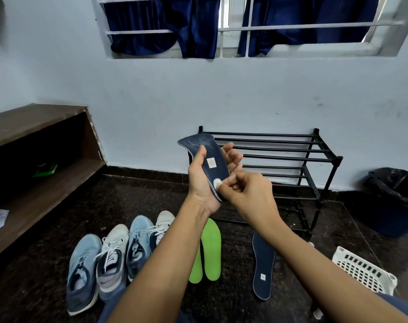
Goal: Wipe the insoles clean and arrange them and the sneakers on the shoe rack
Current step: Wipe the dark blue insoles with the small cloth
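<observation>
Gripping firm, the left hand point(199, 183) wraps thumb and fingers round the dark navy foam insole point(213, 157), held up in front of the black metal-bar shoe rack point(315, 157). The right hand point(252, 192) pinches a small white wiping wad point(217, 183) against its lower end. Best now, I'd say: long strokes along the length with steady pressure, the left hand bracing so the foam doesn't fold.

Matt black metal shoe rack point(291, 157); white plastic basket point(361, 271); wooden shelf point(35, 122).
</observation>
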### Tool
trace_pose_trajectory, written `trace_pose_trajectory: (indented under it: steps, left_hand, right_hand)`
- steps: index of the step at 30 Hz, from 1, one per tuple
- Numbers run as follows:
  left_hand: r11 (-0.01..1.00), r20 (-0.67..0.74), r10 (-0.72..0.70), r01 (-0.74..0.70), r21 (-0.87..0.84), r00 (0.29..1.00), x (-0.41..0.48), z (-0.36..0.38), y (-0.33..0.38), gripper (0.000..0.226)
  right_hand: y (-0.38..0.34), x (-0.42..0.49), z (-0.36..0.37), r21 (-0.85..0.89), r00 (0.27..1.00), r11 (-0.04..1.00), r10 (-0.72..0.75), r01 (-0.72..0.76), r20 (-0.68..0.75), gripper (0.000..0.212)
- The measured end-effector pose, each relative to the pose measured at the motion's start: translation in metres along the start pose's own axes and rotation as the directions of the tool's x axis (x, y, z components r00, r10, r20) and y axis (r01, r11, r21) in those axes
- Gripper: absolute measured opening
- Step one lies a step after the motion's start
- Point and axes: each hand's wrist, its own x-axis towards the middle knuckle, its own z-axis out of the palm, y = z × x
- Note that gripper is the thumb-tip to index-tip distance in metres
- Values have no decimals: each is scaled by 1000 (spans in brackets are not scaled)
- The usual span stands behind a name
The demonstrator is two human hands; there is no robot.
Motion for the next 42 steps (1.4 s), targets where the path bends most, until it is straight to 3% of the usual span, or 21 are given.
trace_pose_trajectory:
  steps: [5,8,12,14,20,23,27,31,33,35,39,42]
  left_hand:
    - [996,-1,-60,60,64,998,-3,6,-9,54]
    - [993,-2,-65,65,97,998,-3,7,-10,53]
    - [999,-2,-30,30,36,1000,-1,0,-3,57]
    - [1000,6,-5,5,14,1000,0,-2,1,58]
    - [998,34,-60,59,37,998,-7,8,-11,54]
    - [994,30,-91,89,56,995,-9,11,-15,54]
    - [999,10,-40,40,16,999,-4,7,-10,60]
    - [999,30,16,-15,-32,999,0,-1,0,65]
    - [998,38,33,-31,-51,999,-1,-3,4,64]
    - [998,40,44,-42,-56,998,-2,-2,3,63]
    - [1000,42,18,-18,-3,999,-6,4,-6,62]
    - [1000,61,0,0,0,998,-6,3,-5,65]
  right_hand:
    - [8,12,2,-213,969,965,-188,153,-158,18]
    - [9,16,0,-179,967,977,-150,113,-208,18]
    - [5,10,-3,-43,997,997,67,-65,45,23]
    - [3,5,-2,-50,991,995,90,-85,95,24]
    - [2,12,-1,-205,970,966,-191,158,-149,19]
    - [2,17,-5,-220,955,963,-206,158,-214,18]
    - [-2,14,-9,-211,999,977,13,-21,-36,23]
    - [2,12,-10,-122,958,979,190,-166,216,26]
    - [3,11,-10,-62,943,978,209,-199,259,24]
    - [3,9,-8,-33,972,988,153,-149,181,21]
    - [4,6,-3,-138,996,987,-89,84,-30,23]
    - [4,6,-4,-25,1000,999,-23,23,-8,22]
